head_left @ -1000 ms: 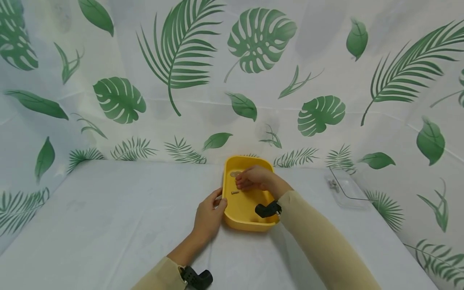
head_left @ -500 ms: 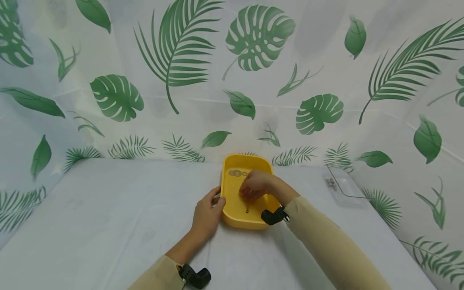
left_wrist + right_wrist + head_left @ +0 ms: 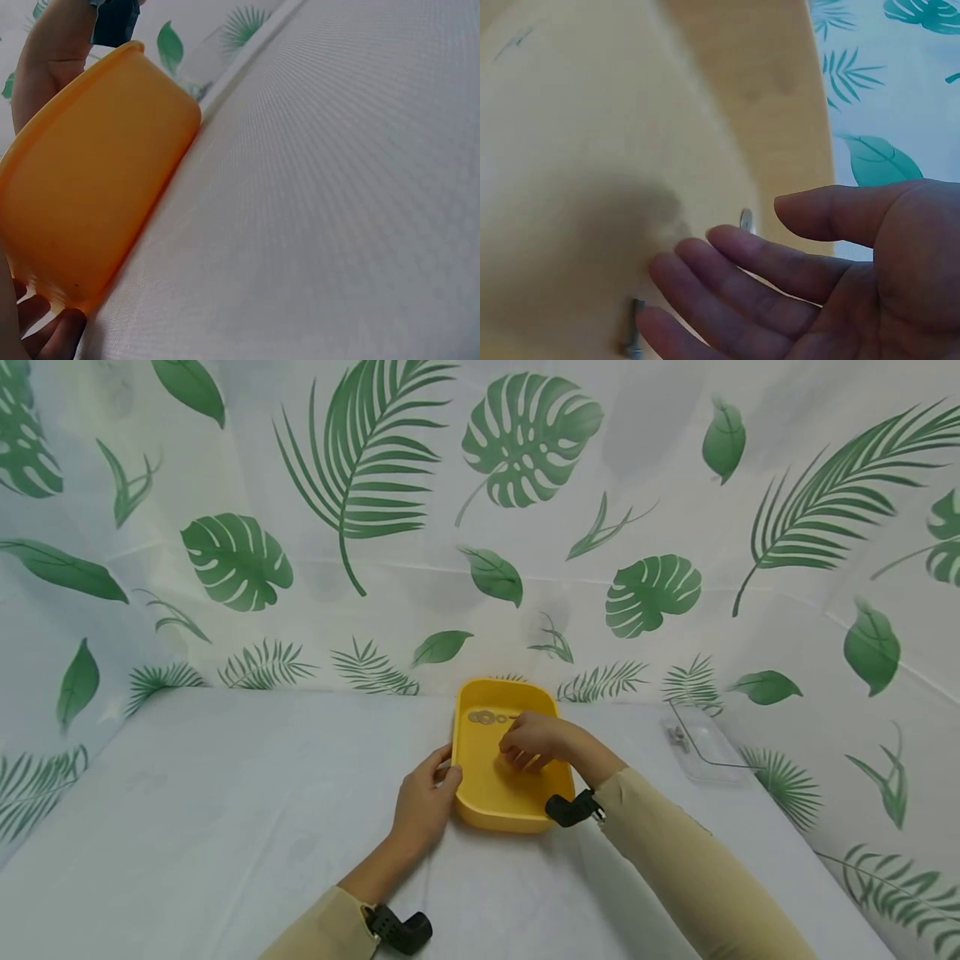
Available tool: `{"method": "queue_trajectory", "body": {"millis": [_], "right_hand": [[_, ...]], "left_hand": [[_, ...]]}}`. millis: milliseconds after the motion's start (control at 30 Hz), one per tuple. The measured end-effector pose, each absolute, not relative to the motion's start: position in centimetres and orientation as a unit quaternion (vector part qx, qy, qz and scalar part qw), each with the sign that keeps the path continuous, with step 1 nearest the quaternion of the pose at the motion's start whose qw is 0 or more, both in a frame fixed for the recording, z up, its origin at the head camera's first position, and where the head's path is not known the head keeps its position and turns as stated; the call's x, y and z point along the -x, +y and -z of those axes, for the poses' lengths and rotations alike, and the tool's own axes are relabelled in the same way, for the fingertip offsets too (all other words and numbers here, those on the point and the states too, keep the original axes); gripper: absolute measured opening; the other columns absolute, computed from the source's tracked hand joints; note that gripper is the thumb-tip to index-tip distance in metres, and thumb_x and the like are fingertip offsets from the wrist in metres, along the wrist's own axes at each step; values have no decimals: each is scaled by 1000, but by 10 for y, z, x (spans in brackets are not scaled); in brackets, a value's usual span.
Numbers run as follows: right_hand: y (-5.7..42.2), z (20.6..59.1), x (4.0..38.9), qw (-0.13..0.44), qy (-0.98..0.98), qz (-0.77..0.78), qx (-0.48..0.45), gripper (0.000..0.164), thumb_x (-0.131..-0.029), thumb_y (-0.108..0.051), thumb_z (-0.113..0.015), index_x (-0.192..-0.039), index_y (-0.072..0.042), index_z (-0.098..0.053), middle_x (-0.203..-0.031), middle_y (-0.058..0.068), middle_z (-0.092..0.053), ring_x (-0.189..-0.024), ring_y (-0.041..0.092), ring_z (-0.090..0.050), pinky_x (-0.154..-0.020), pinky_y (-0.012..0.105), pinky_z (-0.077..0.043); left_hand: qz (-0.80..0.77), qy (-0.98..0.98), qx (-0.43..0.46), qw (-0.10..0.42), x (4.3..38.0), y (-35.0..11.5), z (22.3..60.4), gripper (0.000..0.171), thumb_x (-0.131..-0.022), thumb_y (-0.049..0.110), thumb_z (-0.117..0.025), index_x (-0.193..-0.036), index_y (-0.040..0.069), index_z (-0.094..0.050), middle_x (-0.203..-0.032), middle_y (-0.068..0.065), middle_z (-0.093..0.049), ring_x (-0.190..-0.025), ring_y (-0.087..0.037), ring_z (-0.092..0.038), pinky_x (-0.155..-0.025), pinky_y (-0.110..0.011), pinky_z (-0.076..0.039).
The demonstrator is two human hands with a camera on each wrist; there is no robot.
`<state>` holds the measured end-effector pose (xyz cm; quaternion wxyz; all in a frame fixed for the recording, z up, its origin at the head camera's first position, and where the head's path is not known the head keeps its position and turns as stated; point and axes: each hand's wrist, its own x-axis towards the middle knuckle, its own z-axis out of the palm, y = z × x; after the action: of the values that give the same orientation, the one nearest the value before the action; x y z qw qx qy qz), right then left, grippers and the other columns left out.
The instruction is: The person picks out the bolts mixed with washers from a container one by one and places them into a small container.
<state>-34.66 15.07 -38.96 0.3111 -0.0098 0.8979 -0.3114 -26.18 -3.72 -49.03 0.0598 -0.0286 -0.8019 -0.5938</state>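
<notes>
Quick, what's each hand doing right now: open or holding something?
Left hand: holding the tray by its side.
Right hand: open over the tray, holding nothing.

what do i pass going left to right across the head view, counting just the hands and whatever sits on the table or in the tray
Left hand at the side of the yellow tray → flat round metal pieces in that tray → right hand → clear container
</notes>
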Motion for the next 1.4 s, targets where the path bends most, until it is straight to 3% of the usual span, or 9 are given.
{"method": "queue_trajectory", "body": {"millis": [167,400,500,600,700,867,1167,1267,1400], "right_hand": [[153,389,347,286,904,316,12,34,-101,-22,-56,-120,5,-65,-113,17,-68,-98,26,-68,-94,41,-58],[157,391,347,251,903,348,-6,32,-103,-23,-54,-107,7,-62,-83,9,-52,-78,22,-54,-84,37,-56],[159,390,346,251,891,377,-33,45,-103,-27,-53,-131,9,-54,-115,19,-58,-104,30,-58,-102,43,-53],[162,386,345,267,863,424,-68,68,-103,-31,-53,-155,5,-28,-159,25,-31,-143,40,-37,-119,53,-38],[164,383,345,293,825,474,-97,78,-103,-37,-51,-161,1,-14,-168,26,-9,-154,48,-13,-124,59,-24],[163,383,344,310,775,535,-128,83,-103,-43,-50,-161,0,-9,-169,26,-1,-155,48,-6,-124,61,-21],[157,403,351,241,750,594,-167,82,-102,-41,-54,-159,4,-17,-167,21,-19,-155,34,-21,-129,46,-20],[156,407,353,216,729,624,-183,73,-102,-40,-54,-153,5,-28,-155,20,-35,-138,30,-39,-122,40,-32],[155,412,356,216,700,654,-188,65,-104,-38,-51,-150,4,-33,-141,16,-43,-119,24,-45,-117,37,-37]], "left_hand": [[594,-801,31,63,261,-38,490,47,-99,27,-54,-144,15,-57,-140,-7,-65,-116,-20,-70,-98,-43,-56],[595,-801,33,65,261,-37,491,46,-100,27,-54,-144,14,-57,-139,-8,-65,-115,-20,-71,-96,-42,-57],[596,-799,34,64,262,-36,493,45,-100,26,-54,-144,14,-57,-139,-8,-65,-115,-20,-71,-96,-42,-57],[595,-800,34,64,262,-35,494,45,-100,27,-54,-144,15,-58,-138,-8,-66,-115,-20,-71,-96,-42,-57],[593,-802,33,64,262,-35,494,45,-100,27,-54,-143,15,-58,-139,-7,-66,-115,-20,-71,-96,-41,-57],[591,-803,32,68,263,-36,493,46,-100,27,-54,-144,15,-57,-139,-7,-65,-115,-20,-71,-97,-42,-57],[589,-804,34,67,262,-38,493,46,-100,27,-53,-144,14,-57,-140,-6,-65,-115,-21,-70,-96,-42,-58],[591,-803,31,67,261,-38,491,46,-100,27,-53,-144,15,-57,-139,-6,-65,-116,-20,-70,-97,-42,-57],[592,-803,30,66,261,-37,491,46,-100,28,-53,-144,16,-57,-138,-7,-66,-116,-20,-70,-98,-42,-57]]}}
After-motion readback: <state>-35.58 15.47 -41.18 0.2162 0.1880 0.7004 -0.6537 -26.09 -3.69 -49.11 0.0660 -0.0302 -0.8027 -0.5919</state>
